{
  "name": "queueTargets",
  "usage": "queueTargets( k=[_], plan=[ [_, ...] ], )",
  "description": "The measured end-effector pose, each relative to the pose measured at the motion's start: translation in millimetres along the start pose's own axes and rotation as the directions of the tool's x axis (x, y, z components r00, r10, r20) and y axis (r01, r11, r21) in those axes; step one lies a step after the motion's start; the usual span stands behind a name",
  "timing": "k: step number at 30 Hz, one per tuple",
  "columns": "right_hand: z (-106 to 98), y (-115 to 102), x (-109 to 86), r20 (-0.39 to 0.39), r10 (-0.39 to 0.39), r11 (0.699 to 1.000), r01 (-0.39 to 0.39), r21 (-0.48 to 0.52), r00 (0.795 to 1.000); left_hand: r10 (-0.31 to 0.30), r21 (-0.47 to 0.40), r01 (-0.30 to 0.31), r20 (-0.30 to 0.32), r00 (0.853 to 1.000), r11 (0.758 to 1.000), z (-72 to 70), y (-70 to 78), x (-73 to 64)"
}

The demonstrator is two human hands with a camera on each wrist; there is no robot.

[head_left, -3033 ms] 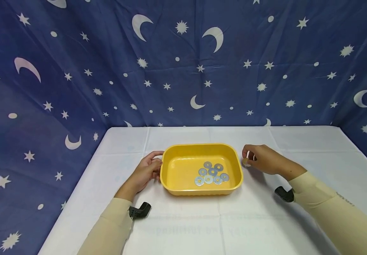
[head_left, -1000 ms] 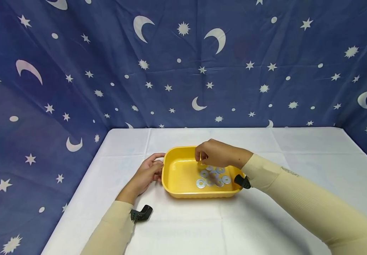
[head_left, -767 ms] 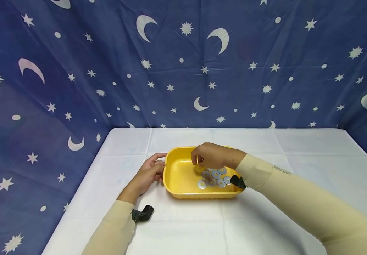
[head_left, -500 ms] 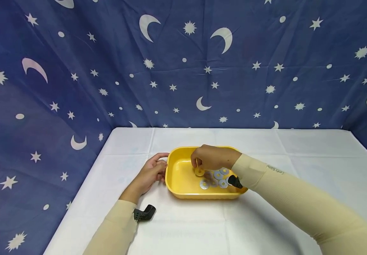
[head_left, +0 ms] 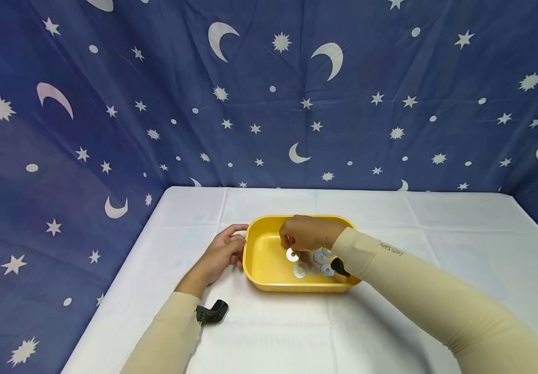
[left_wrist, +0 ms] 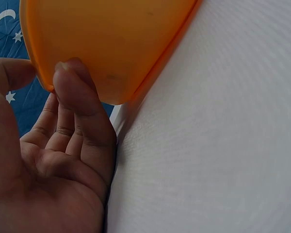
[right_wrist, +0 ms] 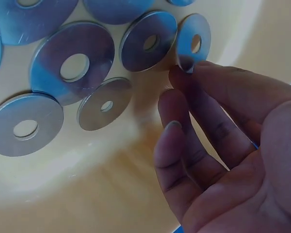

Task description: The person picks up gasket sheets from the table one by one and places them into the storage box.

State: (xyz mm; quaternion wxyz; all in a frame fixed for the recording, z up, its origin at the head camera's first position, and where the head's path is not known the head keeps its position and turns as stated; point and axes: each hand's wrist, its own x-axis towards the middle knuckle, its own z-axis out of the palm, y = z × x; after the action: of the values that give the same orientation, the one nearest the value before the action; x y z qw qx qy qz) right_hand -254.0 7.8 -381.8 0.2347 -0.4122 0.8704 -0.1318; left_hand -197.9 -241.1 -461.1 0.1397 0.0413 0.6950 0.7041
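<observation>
A yellow tray [head_left: 292,286] sits on the white table. My left hand [head_left: 217,255] holds its left end; in the left wrist view the thumb [left_wrist: 70,85] presses the tray's wall [left_wrist: 116,43] and the index finger lies at its rim. Inside the tray, my right hand [head_left: 308,232] pinches a flat metal washer [head_left: 289,255] by its edge. The right wrist view has this washer [right_wrist: 185,39] slightly tilted between thumb and fingertip. Several more washers [head_left: 300,270] lie flat on the tray floor, some overlapping, and my right hand and wrist hide part of them.
The white tablecloth [head_left: 269,332] spreads around the tray. A blue curtain [head_left: 250,78] with moons and stars hangs behind the table and along its left side. Black wrist cameras [head_left: 212,312] are strapped to both sleeves.
My right hand has come from the table right of the tray, over the rim and down inside it, carrying the washer. The left hand keeps its place on the tray.
</observation>
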Motion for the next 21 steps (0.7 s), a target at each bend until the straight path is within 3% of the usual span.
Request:
queueTargets(
  k=[9, 15, 21],
  plan=[
    [-4, 2, -8.7, -0.038, -0.003, 0.999, 0.001, -0.043, 0.999, 0.020, -0.013, -0.020, 0.023, 1.000, 1.000, 3.4, -2.5, 5.9],
    [-19, 1, -22.7, -0.061, -0.004, 0.998, 0.001, -0.060, 0.998, -0.011, -0.002, 0.011, 0.018, 1.000, 1.000, -0.2, -5.0, 7.8],
    [-32, -1, -55.7, -0.210, -0.026, 0.994, 0.003, -0.108, 0.977, -0.019, -0.006, 0.019, -0.008, 1.000, 1.000, -6.9, -9.2, 2.6]
  ],
)
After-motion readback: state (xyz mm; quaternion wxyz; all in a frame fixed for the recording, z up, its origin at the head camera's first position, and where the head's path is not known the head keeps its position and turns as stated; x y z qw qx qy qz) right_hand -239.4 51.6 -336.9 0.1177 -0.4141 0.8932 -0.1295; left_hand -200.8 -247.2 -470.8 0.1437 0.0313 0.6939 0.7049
